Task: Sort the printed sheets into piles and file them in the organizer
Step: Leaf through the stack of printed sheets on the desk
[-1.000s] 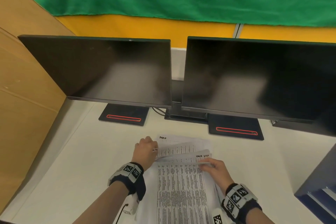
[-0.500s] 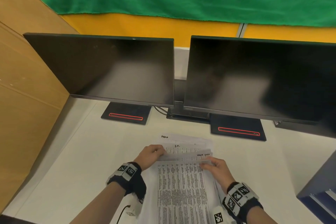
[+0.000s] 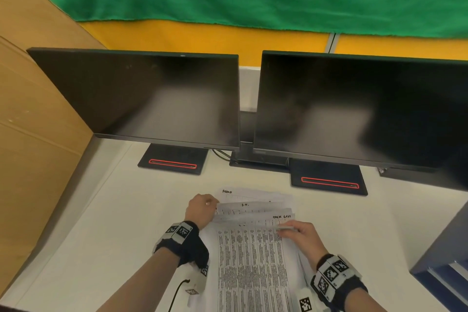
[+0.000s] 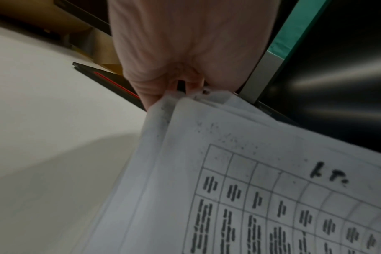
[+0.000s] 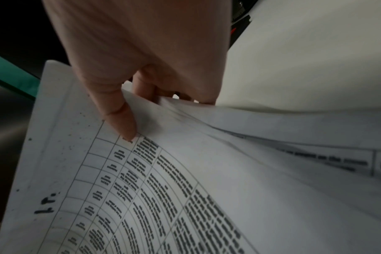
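Note:
A fanned stack of printed sheets with tables and handwritten headings lies on the white desk in front of me. My left hand grips the stack's upper left edge; in the left wrist view its fingers curl over the sheets' corner. My right hand pinches the top right corner of the front sheet; in the right wrist view the thumb presses on the sheet with the fingers underneath. The blue organizer stands at the right edge.
Two dark monitors on black stands fill the back of the desk. A brown cardboard panel walls off the left side. A black cable lies near my left forearm.
My left hand has slid back along the stack's left edge, and more sheet headings show fanned out. My right hand stays at the front sheet's corner.

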The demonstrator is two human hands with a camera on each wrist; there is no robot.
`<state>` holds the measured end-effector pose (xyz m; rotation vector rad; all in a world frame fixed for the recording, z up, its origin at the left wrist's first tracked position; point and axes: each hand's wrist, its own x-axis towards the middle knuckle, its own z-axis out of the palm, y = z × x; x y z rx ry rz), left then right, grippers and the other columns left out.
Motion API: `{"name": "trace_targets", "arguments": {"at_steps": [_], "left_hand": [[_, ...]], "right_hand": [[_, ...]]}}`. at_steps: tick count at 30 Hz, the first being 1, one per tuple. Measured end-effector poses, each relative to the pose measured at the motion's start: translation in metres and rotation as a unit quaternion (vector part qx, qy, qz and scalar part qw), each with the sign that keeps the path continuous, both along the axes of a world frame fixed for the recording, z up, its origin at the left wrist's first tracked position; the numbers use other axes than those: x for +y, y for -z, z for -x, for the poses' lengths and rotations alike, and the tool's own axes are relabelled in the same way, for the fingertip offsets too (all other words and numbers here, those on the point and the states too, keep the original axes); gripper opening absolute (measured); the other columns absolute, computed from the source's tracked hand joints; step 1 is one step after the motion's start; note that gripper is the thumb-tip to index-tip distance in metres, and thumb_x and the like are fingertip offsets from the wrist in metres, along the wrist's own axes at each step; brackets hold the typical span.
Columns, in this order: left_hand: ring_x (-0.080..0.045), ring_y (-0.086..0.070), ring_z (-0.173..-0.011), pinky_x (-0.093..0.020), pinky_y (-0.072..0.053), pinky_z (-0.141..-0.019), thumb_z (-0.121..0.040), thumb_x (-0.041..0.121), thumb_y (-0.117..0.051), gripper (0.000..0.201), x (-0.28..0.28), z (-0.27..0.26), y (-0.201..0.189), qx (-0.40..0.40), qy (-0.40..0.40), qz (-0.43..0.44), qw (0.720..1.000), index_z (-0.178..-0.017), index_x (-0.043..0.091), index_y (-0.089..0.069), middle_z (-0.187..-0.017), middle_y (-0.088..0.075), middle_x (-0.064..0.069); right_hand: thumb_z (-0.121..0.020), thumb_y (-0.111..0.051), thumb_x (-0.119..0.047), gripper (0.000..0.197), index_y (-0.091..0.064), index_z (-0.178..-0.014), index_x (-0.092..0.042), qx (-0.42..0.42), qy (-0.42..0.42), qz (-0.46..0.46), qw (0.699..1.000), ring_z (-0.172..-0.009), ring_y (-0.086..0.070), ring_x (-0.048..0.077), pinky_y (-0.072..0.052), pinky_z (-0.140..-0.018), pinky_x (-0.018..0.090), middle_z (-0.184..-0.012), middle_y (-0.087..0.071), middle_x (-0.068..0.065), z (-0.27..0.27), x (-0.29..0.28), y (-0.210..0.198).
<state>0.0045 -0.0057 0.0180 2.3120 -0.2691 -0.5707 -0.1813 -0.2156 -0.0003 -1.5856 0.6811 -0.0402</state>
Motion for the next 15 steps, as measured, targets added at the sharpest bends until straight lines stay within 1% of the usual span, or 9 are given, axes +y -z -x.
{"name": "trace_targets", "arguments": {"at_steps": [2, 4, 6, 7, 10, 11, 13, 14, 15], "left_hand": [[-0.021, -0.063, -0.083, -0.028, -0.052, -0.072, -0.089, 0.023, -0.052, 0.021, 0.001, -0.001, -0.004, 0.022, -0.005, 0.011, 1.0, -0.093, 0.018, -0.072, -0.092, -0.066, -0.002], [-0.018, -0.061, -0.083, -0.023, -0.046, -0.075, -0.087, 0.022, -0.055, 0.018, 0.002, -0.004, -0.005, 0.035, 0.009, 0.002, 0.999, -0.09, 0.02, -0.072, -0.091, -0.069, -0.001], [-0.017, -0.061, -0.082, -0.023, -0.044, -0.076, -0.083, 0.023, -0.06, 0.013, 0.003, -0.007, -0.009, 0.056, 0.0, 0.003, 0.998, -0.085, 0.02, -0.073, -0.085, -0.07, 0.0], [-0.017, -0.061, -0.079, -0.023, -0.044, -0.072, -0.081, 0.024, -0.062, 0.011, 0.003, -0.008, -0.012, 0.068, -0.011, 0.0, 0.998, -0.082, 0.019, -0.072, -0.081, -0.069, 0.0], [-0.018, -0.055, -0.066, -0.021, -0.04, -0.056, -0.076, 0.019, -0.064, 0.01, 0.002, -0.01, -0.016, 0.096, -0.023, -0.029, 0.995, -0.077, 0.011, -0.07, -0.07, -0.063, -0.002], [-0.019, -0.054, -0.064, -0.021, -0.039, -0.054, -0.075, 0.017, -0.064, 0.009, 0.002, -0.011, -0.018, 0.111, -0.022, -0.042, 0.993, -0.073, 0.009, -0.068, -0.068, -0.061, -0.004], [-0.021, -0.053, -0.068, -0.025, -0.04, -0.055, -0.075, 0.015, -0.064, 0.01, -0.001, -0.011, -0.021, 0.12, -0.003, -0.075, 0.99, -0.067, 0.01, -0.061, -0.072, -0.059, -0.006], [-0.021, -0.054, -0.072, -0.027, -0.043, -0.059, -0.076, 0.016, -0.065, 0.009, -0.002, -0.011, -0.02, 0.111, 0.013, -0.095, 0.989, -0.069, 0.011, -0.061, -0.076, -0.06, -0.006], [-0.02, -0.057, -0.077, -0.027, -0.046, -0.064, -0.077, 0.015, -0.064, 0.005, -0.002, -0.009, -0.021, 0.099, 0.033, -0.114, 0.988, -0.073, 0.012, -0.064, -0.081, -0.062, -0.006]], "right_hand": [[-0.076, -0.072, -0.003, 0.011, -0.078, -0.08, -0.011, -0.003, 0.001, -0.005, 1.0, -0.093, -0.063, 0.022, -0.041, -0.078, 0.021, -0.086, -0.073, 0.009, 0.001, 0.0, -0.001], [-0.075, -0.071, 0.0, 0.012, -0.077, -0.083, -0.007, -0.002, -0.003, -0.01, 1.0, -0.092, -0.063, 0.021, -0.041, -0.076, 0.019, -0.09, -0.073, 0.012, 0.001, 0.0, -0.003], [-0.075, -0.071, 0.001, 0.012, -0.077, -0.084, -0.005, -0.001, -0.009, -0.01, 1.0, -0.092, -0.064, 0.021, -0.041, -0.075, 0.018, -0.091, -0.073, 0.015, 0.001, 0.0, -0.004], [-0.075, -0.071, 0.001, 0.012, -0.077, -0.084, -0.006, -0.001, -0.01, -0.012, 1.0, -0.091, -0.064, 0.021, -0.041, -0.075, 0.019, -0.091, -0.073, 0.015, 0.001, 0.0, -0.005], [-0.075, -0.07, 0.001, 0.011, -0.076, -0.081, -0.006, -0.001, -0.012, -0.017, 1.0, -0.091, -0.064, 0.021, -0.043, -0.081, 0.022, -0.089, -0.073, 0.015, 0.001, 0.001, -0.007], [-0.076, -0.07, 0.001, 0.01, -0.076, -0.079, -0.007, 0.0, -0.014, -0.021, 1.0, -0.09, -0.063, 0.02, -0.043, -0.081, 0.021, -0.088, -0.072, 0.013, 0.001, 0.002, -0.007], [-0.076, -0.07, 0.001, 0.014, -0.074, -0.074, -0.011, -0.002, -0.019, -0.026, 0.999, -0.091, -0.061, 0.017, -0.04, -0.075, 0.019, -0.087, -0.069, 0.008, 0.0, 0.005, -0.007], [-0.076, -0.07, 0.001, 0.016, -0.074, -0.071, -0.013, -0.001, -0.025, -0.022, 0.999, -0.091, -0.06, 0.017, -0.039, -0.074, 0.018, -0.086, -0.067, 0.006, -0.002, 0.007, -0.007], [-0.076, -0.07, 0.001, 0.016, -0.073, -0.071, -0.014, 0.0, -0.032, -0.018, 0.999, -0.091, -0.059, 0.017, -0.039, -0.074, 0.018, -0.085, -0.066, 0.004, -0.003, 0.009, -0.006]]}}
